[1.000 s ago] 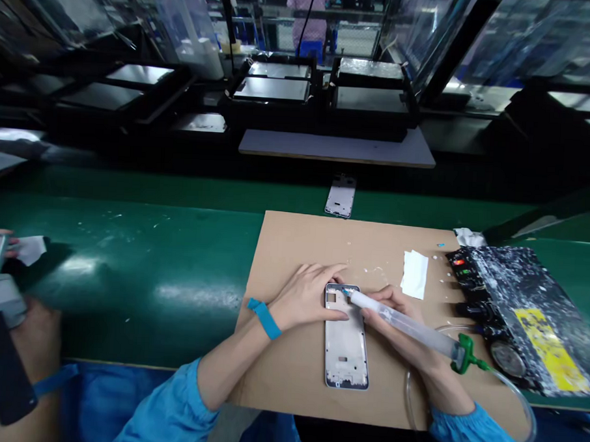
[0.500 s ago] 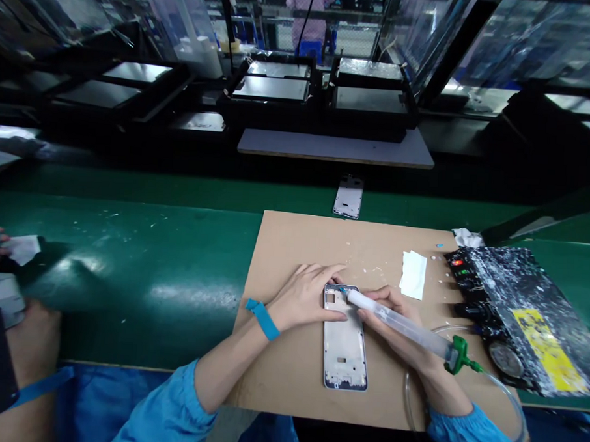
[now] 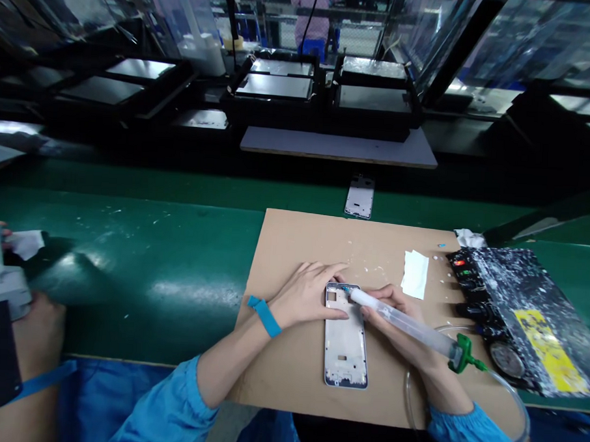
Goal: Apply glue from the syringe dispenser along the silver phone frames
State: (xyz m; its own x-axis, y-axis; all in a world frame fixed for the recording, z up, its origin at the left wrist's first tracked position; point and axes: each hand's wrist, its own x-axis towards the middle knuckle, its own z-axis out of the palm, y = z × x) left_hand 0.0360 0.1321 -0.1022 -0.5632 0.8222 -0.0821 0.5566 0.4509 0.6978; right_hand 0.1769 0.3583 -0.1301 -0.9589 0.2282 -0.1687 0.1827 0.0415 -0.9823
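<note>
A silver phone frame [image 3: 346, 344] lies lengthwise on a brown board [image 3: 298, 247]. My left hand [image 3: 309, 293] rests flat on the board with its fingers pressing the frame's top left corner. My right hand [image 3: 393, 316] grips a clear glue syringe [image 3: 408, 325] with a green end cap. The syringe tip touches the frame's top edge. A clear hose runs from the cap and loops off to the right.
A white paper scrap [image 3: 414, 274] lies on the board. A spattered black control box [image 3: 520, 315] sits at the right. Another phone frame [image 3: 359, 201] rides the green belt [image 3: 127, 266] behind the board. A co-worker's hand [image 3: 36, 327] holds a grey tool at the left.
The phone frame on the belt has drifted to the right. My hands and the syringe stay at the frame's top edge. The co-worker's hand has shifted slightly.
</note>
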